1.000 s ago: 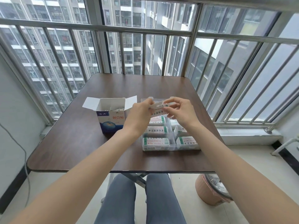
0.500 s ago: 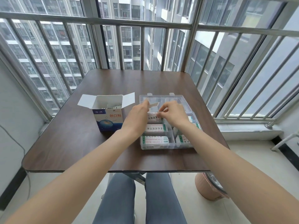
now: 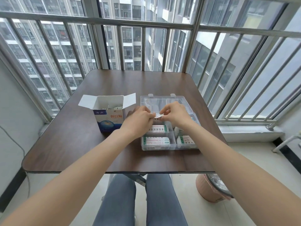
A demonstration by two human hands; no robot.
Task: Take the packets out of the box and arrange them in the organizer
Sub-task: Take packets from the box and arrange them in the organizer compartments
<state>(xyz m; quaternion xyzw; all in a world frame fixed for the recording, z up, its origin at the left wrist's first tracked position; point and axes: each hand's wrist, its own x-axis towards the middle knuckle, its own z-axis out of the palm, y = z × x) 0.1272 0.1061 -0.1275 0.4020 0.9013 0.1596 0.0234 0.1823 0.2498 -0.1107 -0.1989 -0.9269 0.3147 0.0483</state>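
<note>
An open white-and-blue box [image 3: 108,118] stands on the brown table [image 3: 78,141], with packets showing inside it. To its right lies a clear plastic organizer [image 3: 169,147] with its lid [image 3: 162,101] folded back; white packets with green ends [image 3: 155,141] fill its near compartments. My left hand [image 3: 138,120] and my right hand [image 3: 175,114] meet over the organizer's far-left compartments, both pinching one small white packet [image 3: 158,115] between them. The compartment under the hands is hidden.
A metal railing and windows surround the table on the far and right sides. A pink waste bin [image 3: 211,188] stands on the floor under the table's near right corner. My knees sit below the table's front edge.
Both hands have lowered the packet from above the organizer down toward its far-left compartments. The view has shifted slightly.
</note>
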